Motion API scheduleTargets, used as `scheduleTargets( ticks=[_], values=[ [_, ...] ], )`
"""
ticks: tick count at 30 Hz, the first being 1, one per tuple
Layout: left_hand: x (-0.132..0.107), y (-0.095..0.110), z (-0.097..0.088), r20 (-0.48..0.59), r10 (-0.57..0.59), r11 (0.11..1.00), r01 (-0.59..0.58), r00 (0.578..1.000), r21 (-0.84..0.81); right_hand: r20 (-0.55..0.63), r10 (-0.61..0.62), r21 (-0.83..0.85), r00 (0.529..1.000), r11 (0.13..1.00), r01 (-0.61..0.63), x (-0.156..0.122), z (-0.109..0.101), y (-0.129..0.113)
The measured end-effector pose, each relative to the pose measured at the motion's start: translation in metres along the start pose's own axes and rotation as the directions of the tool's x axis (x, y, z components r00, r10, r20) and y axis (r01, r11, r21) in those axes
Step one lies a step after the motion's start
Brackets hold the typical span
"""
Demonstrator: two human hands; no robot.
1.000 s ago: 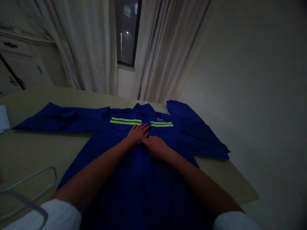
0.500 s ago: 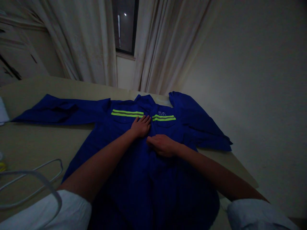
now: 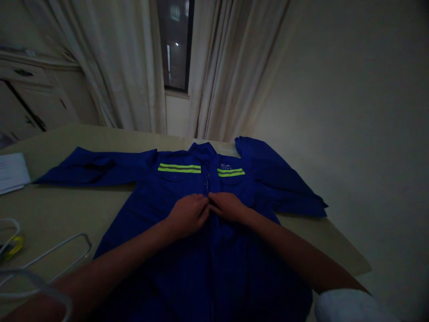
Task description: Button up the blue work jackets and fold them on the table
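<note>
A blue work shirt [image 3: 174,188] with yellow reflective stripes lies face up on the table [image 3: 67,210], sleeves spread to both sides. My left hand [image 3: 187,213] and my right hand [image 3: 228,206] meet on the shirt's front placket at chest height, just below the stripes. Both hands have their fingers curled and pinched on the placket edges where they touch. Small buttons show along the placket above the hands.
A wire hanger [image 3: 50,257] lies on the table at the left, with another pale loop at the lower left edge. A white paper [image 3: 11,172] sits at the far left. Curtains [image 3: 127,67] and a dark window stand behind the table; the table's right corner ends near the wall.
My left hand has slid back from the chest stripes and closed its fingers. Both hands now meet lower on the placket, pinching it.
</note>
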State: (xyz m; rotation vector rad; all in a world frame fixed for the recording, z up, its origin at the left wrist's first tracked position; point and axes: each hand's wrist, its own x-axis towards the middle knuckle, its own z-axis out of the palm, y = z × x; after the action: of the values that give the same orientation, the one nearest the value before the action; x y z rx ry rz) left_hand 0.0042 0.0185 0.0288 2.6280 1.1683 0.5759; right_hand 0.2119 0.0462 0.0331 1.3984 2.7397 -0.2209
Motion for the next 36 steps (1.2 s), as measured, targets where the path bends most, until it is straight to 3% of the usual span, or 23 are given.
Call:
scheduleTargets(
  ticks=[2,4,8,12,15,18,23,32,36],
  values=[
    [-0.042,0.021,-0.001,0.126,0.062,0.998,-0.063,0.990,-0.001,0.003,-0.061,-0.028,0.998,0.998,0.061,0.000,0.001,-0.001],
    [-0.079,0.034,0.003,0.168,0.107,0.994,-0.103,0.980,-0.029,0.032,-0.128,-0.075,0.991,0.989,0.130,0.000,0.002,-0.002],
    [-0.116,0.037,0.016,0.173,0.197,0.980,-0.191,0.965,-0.055,0.036,-0.140,-0.152,0.989,0.978,0.144,0.009,0.000,0.003],
    [-0.118,0.035,0.019,0.194,0.224,0.975,-0.217,0.955,-0.055,-0.059,0.005,-0.157,0.998,0.988,-0.014,0.038,-0.006,0.020],
    [-0.116,0.037,0.016,0.230,0.216,0.976,-0.212,0.949,-0.041,-0.050,0.085,-0.140,0.995,0.986,-0.091,0.063,-0.010,0.033],
    [-0.116,0.039,0.012,0.258,0.190,0.982,-0.188,0.947,-0.034,-0.022,0.091,-0.124,0.996,0.988,-0.093,0.076,-0.008,0.038],
    [-0.116,0.042,0.009,0.274,0.183,0.983,-0.177,0.944,-0.046,-0.042,0.109,-0.110,0.993,0.987,-0.113,0.074,-0.004,0.038],
    [-0.113,0.044,0.003,0.294,0.242,0.970,-0.236,0.925,-0.056,-0.175,0.347,-0.087,0.921,0.927,-0.365,0.120,-0.022,0.053],
    [-0.116,0.051,-0.001,0.313,0.220,0.975,-0.205,0.924,-0.079,-0.191,0.364,-0.043,0.912,0.925,-0.378,0.129,-0.021,0.055]
  ],
)
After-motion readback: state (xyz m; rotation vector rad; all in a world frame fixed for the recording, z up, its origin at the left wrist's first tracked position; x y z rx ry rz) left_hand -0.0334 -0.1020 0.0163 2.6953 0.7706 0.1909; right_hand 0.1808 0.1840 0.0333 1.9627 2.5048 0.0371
